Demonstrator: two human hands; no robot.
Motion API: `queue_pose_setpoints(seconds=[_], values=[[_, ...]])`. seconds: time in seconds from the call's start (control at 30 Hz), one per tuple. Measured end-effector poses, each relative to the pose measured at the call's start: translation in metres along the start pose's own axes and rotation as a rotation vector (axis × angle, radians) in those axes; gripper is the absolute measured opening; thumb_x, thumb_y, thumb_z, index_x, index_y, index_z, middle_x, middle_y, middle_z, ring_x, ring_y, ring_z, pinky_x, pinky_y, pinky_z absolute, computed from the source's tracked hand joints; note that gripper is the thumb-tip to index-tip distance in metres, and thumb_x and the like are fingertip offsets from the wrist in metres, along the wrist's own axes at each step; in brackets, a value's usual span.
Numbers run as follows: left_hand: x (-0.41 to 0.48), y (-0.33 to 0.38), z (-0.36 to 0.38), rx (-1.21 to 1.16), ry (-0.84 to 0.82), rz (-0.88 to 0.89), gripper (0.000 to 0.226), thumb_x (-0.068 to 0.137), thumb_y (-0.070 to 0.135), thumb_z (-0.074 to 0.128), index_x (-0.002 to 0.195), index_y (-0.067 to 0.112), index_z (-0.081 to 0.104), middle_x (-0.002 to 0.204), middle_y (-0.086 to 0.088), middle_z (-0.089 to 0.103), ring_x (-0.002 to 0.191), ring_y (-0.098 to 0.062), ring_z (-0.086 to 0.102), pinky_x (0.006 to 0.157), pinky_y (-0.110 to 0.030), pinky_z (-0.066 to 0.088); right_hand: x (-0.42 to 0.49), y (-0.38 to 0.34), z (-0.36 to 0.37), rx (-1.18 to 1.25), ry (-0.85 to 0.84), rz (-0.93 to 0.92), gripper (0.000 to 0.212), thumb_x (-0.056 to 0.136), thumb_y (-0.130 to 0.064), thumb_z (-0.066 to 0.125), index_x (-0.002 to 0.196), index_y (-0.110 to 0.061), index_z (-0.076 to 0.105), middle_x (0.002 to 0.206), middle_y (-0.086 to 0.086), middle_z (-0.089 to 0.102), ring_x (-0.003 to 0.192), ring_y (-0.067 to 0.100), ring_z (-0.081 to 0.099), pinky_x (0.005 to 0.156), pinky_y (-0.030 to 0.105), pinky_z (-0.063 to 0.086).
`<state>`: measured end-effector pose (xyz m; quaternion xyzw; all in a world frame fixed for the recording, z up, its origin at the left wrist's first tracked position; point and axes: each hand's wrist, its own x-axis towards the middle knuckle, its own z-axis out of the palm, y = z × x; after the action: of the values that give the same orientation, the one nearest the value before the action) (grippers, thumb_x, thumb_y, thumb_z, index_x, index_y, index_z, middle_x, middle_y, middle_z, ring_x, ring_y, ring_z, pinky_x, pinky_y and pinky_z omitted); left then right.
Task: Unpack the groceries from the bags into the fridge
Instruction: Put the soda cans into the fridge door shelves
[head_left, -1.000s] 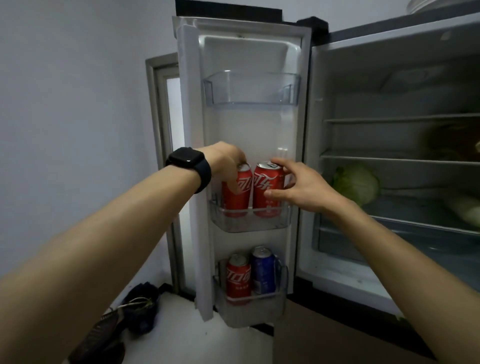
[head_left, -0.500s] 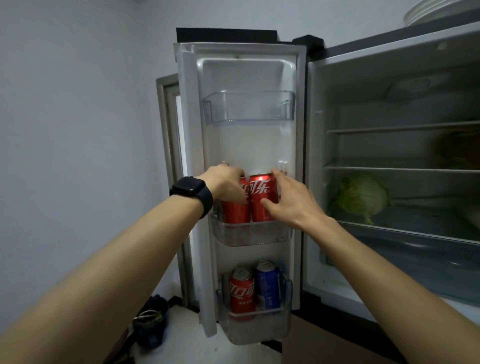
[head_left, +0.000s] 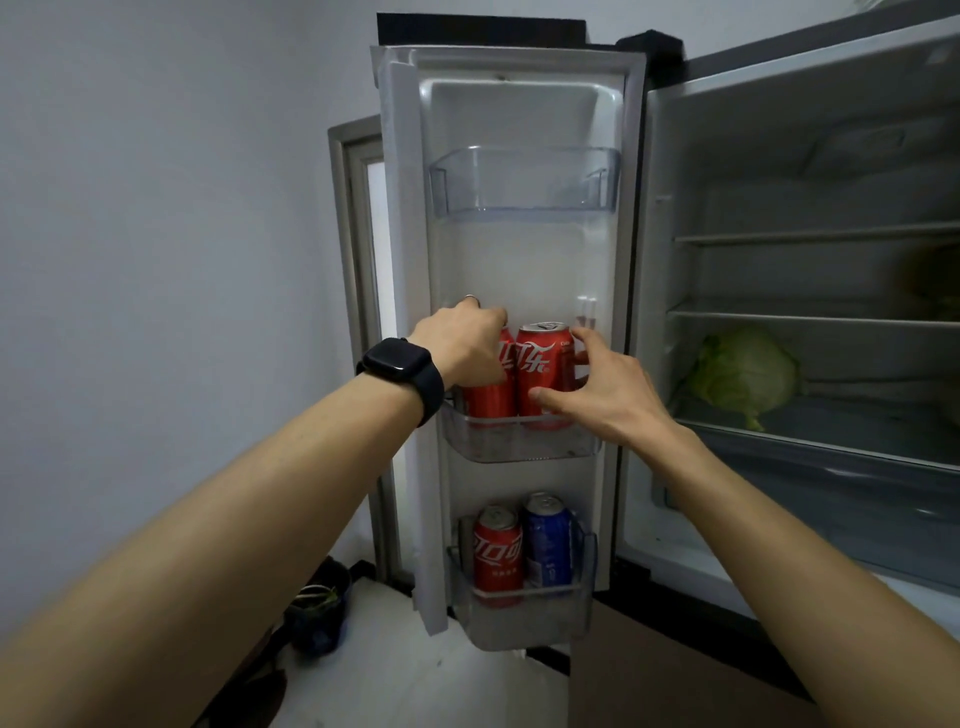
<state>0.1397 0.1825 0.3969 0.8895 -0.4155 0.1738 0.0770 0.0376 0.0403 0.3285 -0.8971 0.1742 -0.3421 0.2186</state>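
The fridge door (head_left: 519, 270) stands open. Two red cola cans stand side by side in its middle door bin (head_left: 519, 447). My left hand (head_left: 467, 343), with a black watch on the wrist, is closed over the top and left side of the left red can (head_left: 491, 400). My right hand (head_left: 608, 384) grips the right red can (head_left: 543, 364), thumb on its front and fingers round its right side. In the lower door bin (head_left: 524, 618) stand another red can (head_left: 497, 558) and a blue can (head_left: 548, 540).
The top door bin (head_left: 524, 182) holds nothing. A green cabbage (head_left: 743, 374) lies on a shelf inside the fridge on the right. A dark bag (head_left: 317, 608) sits on the floor at the lower left. A brown cardboard box (head_left: 675, 675) stands below the fridge.
Both hands have stayed on the two red cans in the middle bin. The right can has turned so that its label faces me. My view has shifted slightly.
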Motion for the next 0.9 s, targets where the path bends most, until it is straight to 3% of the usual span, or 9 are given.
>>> queue_pose_setpoints(seconds=[0.1, 0.2, 0.33, 0.43, 0.5, 0.6, 0.9], values=[[-0.005, -0.002, 0.002, 0.026, 0.019, 0.017, 0.057, 0.091, 0.037, 0.066, 0.141, 0.022, 0.044, 0.131, -0.012, 0.049, 0.111, -0.036, 0.059, 0.086, -0.044, 0.053, 0.0, 0.0, 0.002, 0.02, -0.025, 0.02, 0.101, 0.073, -0.052, 0.082, 0.153, -0.027, 0.025, 0.14, 0.005, 0.058, 0.12, 0.025, 0.061, 0.102, 0.044, 0.05], [-0.009, -0.003, 0.003, 0.054, 0.046, 0.035, 0.052, 0.094, 0.035, 0.063, 0.14, 0.02, 0.044, 0.131, -0.012, 0.048, 0.11, -0.037, 0.06, 0.087, -0.046, 0.053, 0.002, -0.002, 0.005, 0.005, -0.025, 0.028, 0.092, 0.073, -0.053, 0.082, 0.147, -0.025, 0.034, 0.132, 0.004, 0.062, 0.115, 0.023, 0.063, 0.097, 0.04, 0.051], [-0.013, -0.002, 0.006, 0.121, 0.068, 0.067, 0.052, 0.096, 0.031, 0.062, 0.143, 0.019, 0.043, 0.132, -0.011, 0.05, 0.11, -0.035, 0.061, 0.083, -0.044, 0.051, 0.009, -0.011, 0.013, -0.19, 0.129, 0.118, 0.104, 0.069, -0.07, 0.076, 0.146, -0.015, 0.033, 0.128, 0.01, 0.062, 0.113, 0.031, 0.063, 0.093, 0.045, 0.053], [-0.013, -0.004, 0.011, 0.175, 0.1, 0.079, 0.053, 0.095, 0.028, 0.063, 0.143, 0.017, 0.043, 0.13, -0.011, 0.052, 0.11, -0.034, 0.06, 0.079, -0.044, 0.051, 0.02, -0.018, 0.015, -0.248, 0.058, 0.135, 0.108, 0.061, -0.08, 0.072, 0.14, -0.016, 0.038, 0.121, 0.009, 0.062, 0.109, 0.032, 0.063, 0.091, 0.048, 0.054], [-0.014, -0.006, 0.016, 0.185, 0.123, 0.081, 0.056, 0.094, 0.028, 0.065, 0.143, 0.016, 0.042, 0.131, -0.012, 0.052, 0.112, -0.033, 0.059, 0.081, -0.045, 0.053, 0.024, -0.015, 0.013, -0.192, -0.043, 0.131, 0.102, 0.06, -0.075, 0.074, 0.138, -0.019, 0.038, 0.115, 0.005, 0.063, 0.101, 0.029, 0.064, 0.09, 0.047, 0.055], [-0.015, -0.008, 0.02, 0.173, 0.141, 0.092, 0.059, 0.094, 0.028, 0.066, 0.145, 0.016, 0.039, 0.133, -0.013, 0.05, 0.113, -0.032, 0.059, 0.083, -0.047, 0.056, 0.023, -0.007, 0.011, -0.173, -0.126, 0.147, 0.087, 0.072, -0.046, 0.083, 0.139, -0.016, 0.036, 0.117, 0.007, 0.062, 0.103, 0.028, 0.064, 0.091, 0.043, 0.054], [-0.018, -0.01, 0.014, 0.164, 0.151, 0.125, 0.056, 0.095, 0.023, 0.062, 0.146, 0.017, 0.039, 0.136, -0.011, 0.048, 0.11, -0.033, 0.061, 0.081, -0.045, 0.055, 0.011, -0.008, 0.01, -0.144, -0.033, 0.151, 0.096, 0.068, -0.056, 0.085, 0.14, -0.012, 0.038, 0.117, 0.008, 0.063, 0.104, 0.028, 0.065, 0.088, 0.039, 0.053]])
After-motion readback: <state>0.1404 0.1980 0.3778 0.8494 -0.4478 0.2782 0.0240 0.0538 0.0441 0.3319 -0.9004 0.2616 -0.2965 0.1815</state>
